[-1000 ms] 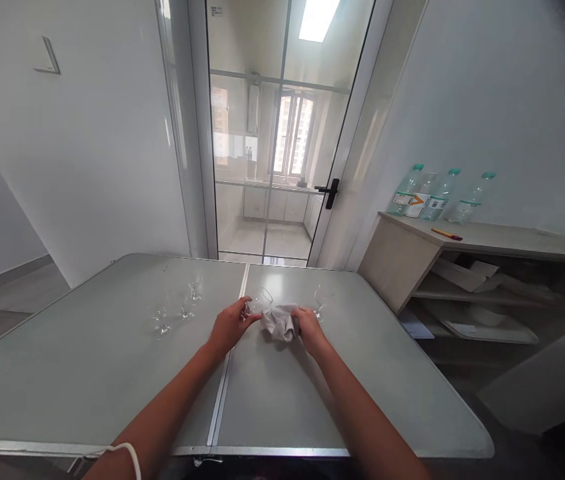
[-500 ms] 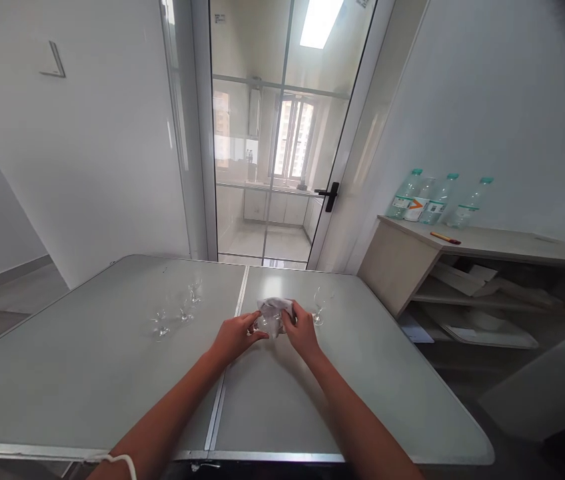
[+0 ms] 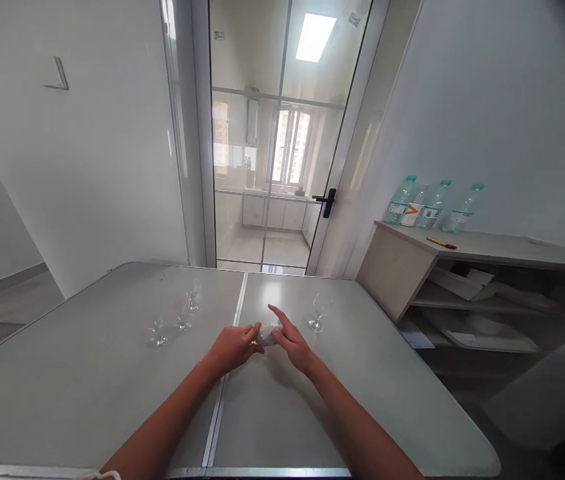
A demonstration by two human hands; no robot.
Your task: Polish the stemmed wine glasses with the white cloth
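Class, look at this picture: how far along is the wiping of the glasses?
Done: unclear. A lone glass stands right of the hands, perhaps finished. In hand: the left hand and right hand press a cloth around what looks like another glass. Left: probably the three glasses standing on the table to the left; whether they are clean cannot be told.
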